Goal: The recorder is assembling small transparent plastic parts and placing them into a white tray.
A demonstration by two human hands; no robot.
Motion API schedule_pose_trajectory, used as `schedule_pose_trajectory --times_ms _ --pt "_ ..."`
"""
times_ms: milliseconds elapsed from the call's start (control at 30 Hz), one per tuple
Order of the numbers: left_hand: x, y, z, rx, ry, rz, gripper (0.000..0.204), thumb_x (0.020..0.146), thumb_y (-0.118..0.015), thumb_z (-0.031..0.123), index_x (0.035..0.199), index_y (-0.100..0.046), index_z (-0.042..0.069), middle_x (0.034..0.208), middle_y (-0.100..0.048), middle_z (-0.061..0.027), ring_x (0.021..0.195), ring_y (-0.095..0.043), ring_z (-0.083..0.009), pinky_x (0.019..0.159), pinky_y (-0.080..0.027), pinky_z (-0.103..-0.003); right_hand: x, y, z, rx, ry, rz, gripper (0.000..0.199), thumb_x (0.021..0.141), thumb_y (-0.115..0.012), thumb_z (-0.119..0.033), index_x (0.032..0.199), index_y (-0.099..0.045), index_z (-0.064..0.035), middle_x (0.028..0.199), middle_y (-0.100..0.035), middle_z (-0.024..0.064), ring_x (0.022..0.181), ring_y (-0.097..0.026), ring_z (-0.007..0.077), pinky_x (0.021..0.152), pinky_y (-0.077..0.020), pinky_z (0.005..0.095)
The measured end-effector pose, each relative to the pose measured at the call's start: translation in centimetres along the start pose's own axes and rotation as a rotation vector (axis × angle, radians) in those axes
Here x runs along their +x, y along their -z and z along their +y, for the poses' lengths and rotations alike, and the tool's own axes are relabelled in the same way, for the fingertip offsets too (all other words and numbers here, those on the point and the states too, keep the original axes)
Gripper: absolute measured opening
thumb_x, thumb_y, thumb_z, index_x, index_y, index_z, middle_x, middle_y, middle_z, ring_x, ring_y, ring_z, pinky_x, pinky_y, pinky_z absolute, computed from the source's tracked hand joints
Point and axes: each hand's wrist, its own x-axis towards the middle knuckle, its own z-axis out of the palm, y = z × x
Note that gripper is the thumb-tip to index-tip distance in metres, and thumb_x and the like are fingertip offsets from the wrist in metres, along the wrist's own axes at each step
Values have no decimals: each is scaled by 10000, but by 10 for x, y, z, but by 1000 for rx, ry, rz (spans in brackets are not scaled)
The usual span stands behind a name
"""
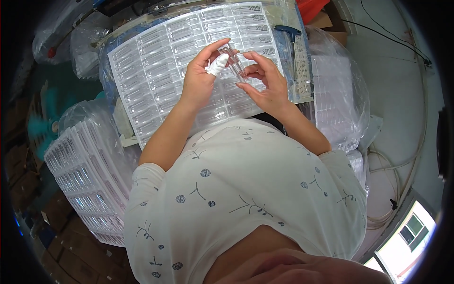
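Above a large clear plastic tray with rows of moulded compartments, I hold slim clear tubes at a slant. It is hard to tell how many there are. My left hand grips their upper end between its fingers and its thumb, which is wrapped in white material. At the lower end, my right hand curls its fingers around the tubes, its thumb close by on the near side. The fingers partly hide both ends. Clear pieces appear to fill many of the tray's compartments.
A blue T-handled tool lies along the table's right side. Bagged clear trays stand to the right; a stack of similar trays leans at the left. Beyond that stack is a teal fan. Cables hang along the right wall.
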Motion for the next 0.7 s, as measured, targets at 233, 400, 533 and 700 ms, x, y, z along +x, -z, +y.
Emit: schedule_pose_trajectory --times_ms 233,400,533,700 --pt "-3 -12 -7 -37 86 89 445 810 -652 10 1210 -457 13 1008 -588 -59 931 -561 -121 847 -455 -259 -4 -2 1 -157 104 -8 749 669 -741 75 1316 -376 -19 1316 -419 167 866 -620 170 767 -548 277" --pt "27 6 -14 68 291 168 153 893 -537 130 832 -609 10 702 -622 -60 635 -606 -131 588 -486 -283 8 1 4 -275 272 -28 382 689 -737 30 1050 -615 16 1073 -606 183 939 -631 268 759 -536 303" --pt "105 39 29 818 -279 423 96 761 -618 89 831 -597 27 679 -653 -102 634 -653 -232 542 -485 -359 42 23 8 -385 275 141 350 717 -708 46 1051 -608 33 1044 -619 167 908 -642 228 744 -537 286" --pt "198 22 100 1212 -653 706 385 876 -522 408 917 -522 25 734 -632 -223 706 -614 -422 673 -482 -490 87 36 20 -207 29 308 271 761 -699 -28 1018 -625 14 959 -651 123 768 -658 158 667 -549 246"
